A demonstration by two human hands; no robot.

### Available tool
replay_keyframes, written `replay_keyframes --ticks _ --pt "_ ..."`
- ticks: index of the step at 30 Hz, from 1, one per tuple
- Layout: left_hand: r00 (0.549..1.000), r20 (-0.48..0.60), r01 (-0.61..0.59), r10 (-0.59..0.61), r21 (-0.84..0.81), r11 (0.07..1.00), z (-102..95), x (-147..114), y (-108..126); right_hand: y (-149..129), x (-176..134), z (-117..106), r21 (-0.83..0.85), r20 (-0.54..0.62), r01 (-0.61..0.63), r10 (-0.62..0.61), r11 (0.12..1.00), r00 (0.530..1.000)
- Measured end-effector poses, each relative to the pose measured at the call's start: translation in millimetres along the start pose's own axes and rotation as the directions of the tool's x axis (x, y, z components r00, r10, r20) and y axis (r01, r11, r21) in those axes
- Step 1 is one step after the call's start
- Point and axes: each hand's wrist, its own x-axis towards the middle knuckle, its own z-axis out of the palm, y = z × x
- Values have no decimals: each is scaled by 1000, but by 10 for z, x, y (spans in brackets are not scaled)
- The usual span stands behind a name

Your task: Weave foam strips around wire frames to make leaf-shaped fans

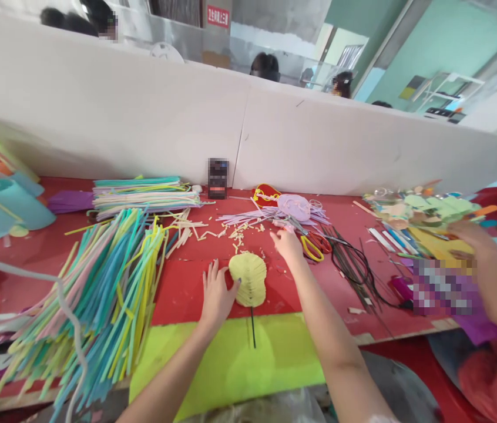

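A pale yellow leaf shape (pixel 252 277) with a ribbed, centre-veined surface lies on the red tabletop. Its dark thin stem (pixel 253 329) points down over a lime-green sheet (pixel 231 364). My left hand (pixel 218 294) rests flat beside the leaf, fingers apart, with the thumb on its left edge. Farther forward, my right hand (pixel 287 244) reaches to a pile of tools, fingers stretched out at a small pink-and-grey tool (pixel 290 225). Just right of it lie scissors with yellow (pixel 312 248) and red handles. A round lilac piece (pixel 294 207) sits behind the hand.
Bundles of coloured fuzzy stems (pixel 98 294) cover the left side. Cream scraps (pixel 239 232) are scattered mid-table. A phone (pixel 218 178) leans on the white partition (pixel 164 117). Dark rods (pixel 354 267) and a black cable lie to the right, near another person's arm (pixel 490 276).
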Motion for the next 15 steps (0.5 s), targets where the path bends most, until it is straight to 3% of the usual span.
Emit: replay_keyframes --ticks 5,10,13,15 --pt "992 -39 100 -116 -289 952 15 172 100 -105 -553 213 62 77 -51 46 997 996" --pt "972 77 210 -221 -702 680 -43 202 249 -213 -759 144 401 50 -55 38 915 998" --pt "967 105 220 -234 -808 546 -150 230 211 -228 -797 135 503 18 -47 44 863 999" --pt "965 115 225 -234 -821 525 -242 248 117 -239 -799 179 554 50 -24 -4 832 999"
